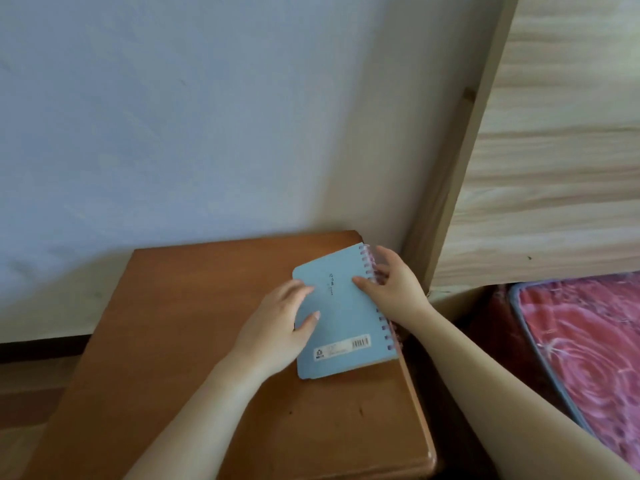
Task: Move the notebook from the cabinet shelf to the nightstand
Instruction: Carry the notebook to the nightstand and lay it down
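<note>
While the light-blue spiral-bound notebook (341,311) lies flat on the brown wooden nightstand (194,327), the left hand (277,327) grasps its plain edge; the right hand (391,284) grips its coil side.

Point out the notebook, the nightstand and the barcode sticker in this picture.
notebook (341,306): head view, middle of the blue cover.
nightstand (194,306): head view, bare wooden top left of the hands.
barcode sticker (361,341): head view, on the striped label near the cover's lower edge.
</note>
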The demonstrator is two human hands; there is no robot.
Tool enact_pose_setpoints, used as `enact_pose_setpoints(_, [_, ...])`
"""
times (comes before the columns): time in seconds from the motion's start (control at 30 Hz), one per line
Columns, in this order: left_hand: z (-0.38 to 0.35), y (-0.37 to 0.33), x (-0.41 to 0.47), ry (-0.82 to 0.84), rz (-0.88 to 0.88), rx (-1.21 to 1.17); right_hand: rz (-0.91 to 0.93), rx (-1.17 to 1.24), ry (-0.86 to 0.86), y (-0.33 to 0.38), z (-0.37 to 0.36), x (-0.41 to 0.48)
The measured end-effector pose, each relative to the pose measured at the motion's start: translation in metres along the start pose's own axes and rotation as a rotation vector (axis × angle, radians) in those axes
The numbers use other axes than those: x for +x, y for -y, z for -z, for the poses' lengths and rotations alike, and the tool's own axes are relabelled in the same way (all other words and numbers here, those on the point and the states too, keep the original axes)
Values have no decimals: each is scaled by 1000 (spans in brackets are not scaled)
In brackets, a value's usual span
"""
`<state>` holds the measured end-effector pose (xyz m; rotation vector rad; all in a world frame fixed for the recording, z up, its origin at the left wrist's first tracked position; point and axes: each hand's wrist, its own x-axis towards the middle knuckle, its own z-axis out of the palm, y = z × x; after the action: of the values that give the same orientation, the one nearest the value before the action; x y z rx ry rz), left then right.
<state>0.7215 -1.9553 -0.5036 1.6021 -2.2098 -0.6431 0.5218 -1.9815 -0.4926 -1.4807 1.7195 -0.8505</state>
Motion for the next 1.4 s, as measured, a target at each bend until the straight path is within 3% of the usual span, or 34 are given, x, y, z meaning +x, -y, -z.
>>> enact_pose_setpoints(0.33, [-32, 7, -10, 31, -5, 207, 179, -211, -84, -22, 5, -26])
enact_pose_setpoints(0.53, [-34, 1, -20, 35, 13, 178, 70, -476, -13, -37, -6, -58])
enact_pose_setpoints(0.9, [-37, 4, -20, 45, 23, 141, 31, -296, -60, -49, -22, -47])
enact_pose_setpoints(1.0, [-37, 6, -20, 76, 25, 111, -9, -75, -50, -43, -20, -52])
enact_pose_setpoints(1.1, [-34, 9, -20, 105, 31, 71, -59, 309, -6, -35, -14, -60])
enact_pose_setpoints(1.2, [-24, 10, -20, 84, 35, -19, 11, 486, 11, -20, -9, -66])
enact_pose_setpoints(1.4, [32, -5, -13, -147, -32, -219, 233, 404, -166, 27, -4, -60])
